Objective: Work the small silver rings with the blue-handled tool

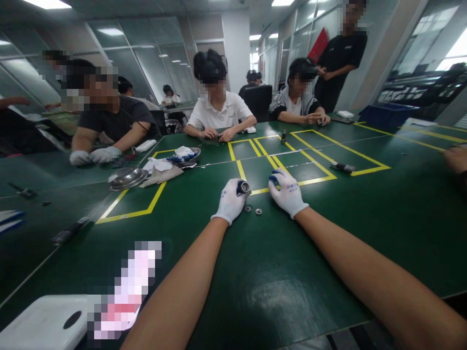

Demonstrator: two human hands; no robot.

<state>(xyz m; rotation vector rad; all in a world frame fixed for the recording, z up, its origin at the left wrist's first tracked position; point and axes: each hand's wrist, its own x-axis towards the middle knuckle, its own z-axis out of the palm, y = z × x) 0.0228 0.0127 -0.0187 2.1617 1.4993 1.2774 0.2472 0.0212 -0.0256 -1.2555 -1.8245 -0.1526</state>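
My left hand [230,201], in a white glove, is closed around a short black cylindrical part [243,186] whose open end shows a metal ring. The kind of part is too small to make out. To the right, my right hand [286,192], gloved in white with blue on the palm side, hovers at or rests on the table with its thumb and fingers apart. Nothing shows in its grasp. On the green tabletop between and just below the hands lie two small round metal pieces, one [248,208] beside the left glove and another [259,211] right of it.
Yellow tape outlines [317,181] mark the green table [277,272]. Left stand a metal bowl [127,179] and cloths [162,171]. Black cylindrical tools lie at left [71,231] and right [343,167]; a small dark part [283,136] stands upright. A white device [44,321] sits near-left. Several people work opposite.
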